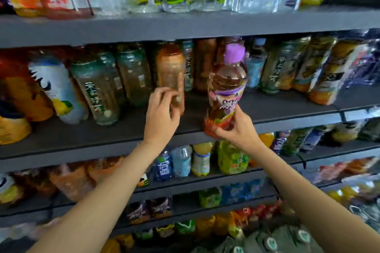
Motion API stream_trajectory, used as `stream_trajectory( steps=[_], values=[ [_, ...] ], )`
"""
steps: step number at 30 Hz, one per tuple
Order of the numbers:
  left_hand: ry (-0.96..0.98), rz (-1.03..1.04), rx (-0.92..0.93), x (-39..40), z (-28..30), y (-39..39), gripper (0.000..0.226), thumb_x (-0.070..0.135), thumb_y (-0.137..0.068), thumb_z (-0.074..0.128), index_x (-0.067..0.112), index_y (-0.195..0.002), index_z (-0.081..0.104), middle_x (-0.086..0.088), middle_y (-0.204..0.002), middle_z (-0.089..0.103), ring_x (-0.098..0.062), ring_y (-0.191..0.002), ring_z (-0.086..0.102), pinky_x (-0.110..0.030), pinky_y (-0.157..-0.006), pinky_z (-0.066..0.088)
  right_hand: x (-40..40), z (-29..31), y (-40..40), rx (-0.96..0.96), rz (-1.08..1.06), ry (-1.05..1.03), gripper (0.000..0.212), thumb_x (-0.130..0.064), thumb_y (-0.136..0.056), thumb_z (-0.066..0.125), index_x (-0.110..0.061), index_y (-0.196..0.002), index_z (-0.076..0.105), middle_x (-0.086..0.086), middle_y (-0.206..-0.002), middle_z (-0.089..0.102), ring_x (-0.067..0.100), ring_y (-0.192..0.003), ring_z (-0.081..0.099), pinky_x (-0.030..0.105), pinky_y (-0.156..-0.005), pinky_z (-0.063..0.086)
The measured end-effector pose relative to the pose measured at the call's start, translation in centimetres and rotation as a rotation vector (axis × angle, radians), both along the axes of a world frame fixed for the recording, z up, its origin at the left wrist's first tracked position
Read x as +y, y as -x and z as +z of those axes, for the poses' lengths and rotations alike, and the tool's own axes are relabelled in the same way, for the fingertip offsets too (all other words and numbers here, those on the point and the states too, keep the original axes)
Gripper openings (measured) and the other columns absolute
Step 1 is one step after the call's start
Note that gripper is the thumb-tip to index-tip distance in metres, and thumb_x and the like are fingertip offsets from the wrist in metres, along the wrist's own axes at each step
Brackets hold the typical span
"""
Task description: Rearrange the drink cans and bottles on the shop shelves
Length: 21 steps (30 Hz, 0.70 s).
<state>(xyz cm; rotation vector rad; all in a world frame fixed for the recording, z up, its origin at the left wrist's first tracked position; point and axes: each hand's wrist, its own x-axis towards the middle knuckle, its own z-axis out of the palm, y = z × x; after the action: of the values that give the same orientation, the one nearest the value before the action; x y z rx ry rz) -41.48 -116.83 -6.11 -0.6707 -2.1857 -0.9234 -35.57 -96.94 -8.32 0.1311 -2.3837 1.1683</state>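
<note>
Right hand [236, 129] grips the purple-cap bottle [226, 96] low at the shelf [82, 139] edge, likely to slot it in, while left hand [162, 113] curls round the orange bottle [170, 68], steadying it.

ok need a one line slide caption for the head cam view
Right hand grips a purple-capped tea bottle at the shelf edge; left hand grips an orange-brown bottle.
</note>
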Motion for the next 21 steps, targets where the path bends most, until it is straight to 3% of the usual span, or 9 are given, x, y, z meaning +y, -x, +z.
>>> stream_trajectory(
  steps=[3,7,9,12,16,21],
  values=[
    [-0.007,-0.006,-0.063,4.1,-0.1,0.1,0.031,0.008,-0.08,0.049,0.006,-0.108,0.06,-0.012,-0.109,0.051,-0.024,-0.106,0.05,-0.025,-0.093,0.035,5.3,0.0,-0.3,-0.022,-0.063,0.027,0.061,-0.02,-0.071,0.08,-0.015,-0.123,0.047,0.003,-0.106,0.065,0.015,-0.096,0.062,0.024,-0.081,0.049],
    [0.017,-0.065,-0.303,9.3,-0.2,1.1,0.046,0.019,-0.085,0.062,0.007,-0.128,0.047,-0.011,-0.124,0.049,-0.026,-0.118,0.047,-0.037,-0.101,0.039,10.3,0.6,0.4,-0.058,-0.154,0.077,0.056,-0.015,-0.074,0.077,-0.008,-0.121,0.047,0.002,-0.106,0.059,0.012,-0.096,0.055,0.011,-0.074,0.036],
    [0.012,-0.091,-0.477,11.6,-0.2,1.6,0.065,0.029,-0.084,0.067,0.006,-0.136,0.035,-0.009,-0.135,0.046,-0.024,-0.126,0.042,-0.03,-0.103,0.034,12.0,0.8,1.3,-0.098,-0.192,0.086,0.052,-0.016,-0.077,0.075,-0.006,-0.121,0.048,0.006,-0.11,0.061,0.014,-0.097,0.055,0.009,-0.072,0.034],
    [-0.066,-0.065,-0.633,14.3,0.0,2.3,0.073,0.033,-0.08,0.071,0.009,-0.137,0.031,-0.009,-0.134,0.048,-0.024,-0.124,0.046,-0.022,-0.093,0.032,13.6,1.0,3.2,-0.146,-0.243,0.086,0.052,-0.023,-0.078,0.075,-0.005,-0.12,0.048,0.01,-0.116,0.062,0.023,-0.107,0.057,0.012,-0.076,0.035],
    [-0.187,0.025,-0.685,15.6,0.1,2.6,0.072,0.032,-0.079,0.073,0.011,-0.135,0.032,-0.008,-0.133,0.049,-0.025,-0.123,0.047,-0.027,-0.097,0.035,13.7,0.9,5.8,-0.177,-0.321,0.0,0.064,-0.04,-0.075,0.075,-0.003,-0.119,0.049,0.016,-0.117,0.058,0.033,-0.111,0.053,0.037,-0.091,0.043],
    [-0.189,0.097,-0.626,14.0,-0.1,2.1,0.072,0.031,-0.079,0.073,0.011,-0.135,0.033,-0.008,-0.132,0.049,-0.024,-0.122,0.047,-0.021,-0.09,0.031,11.9,1.6,8.4,-0.216,-0.389,-0.009,0.069,-0.039,-0.077,0.073,-0.001,-0.126,0.044,0.018,-0.124,0.05,0.037,-0.115,0.048,0.043,-0.092,0.042]
  ],
)
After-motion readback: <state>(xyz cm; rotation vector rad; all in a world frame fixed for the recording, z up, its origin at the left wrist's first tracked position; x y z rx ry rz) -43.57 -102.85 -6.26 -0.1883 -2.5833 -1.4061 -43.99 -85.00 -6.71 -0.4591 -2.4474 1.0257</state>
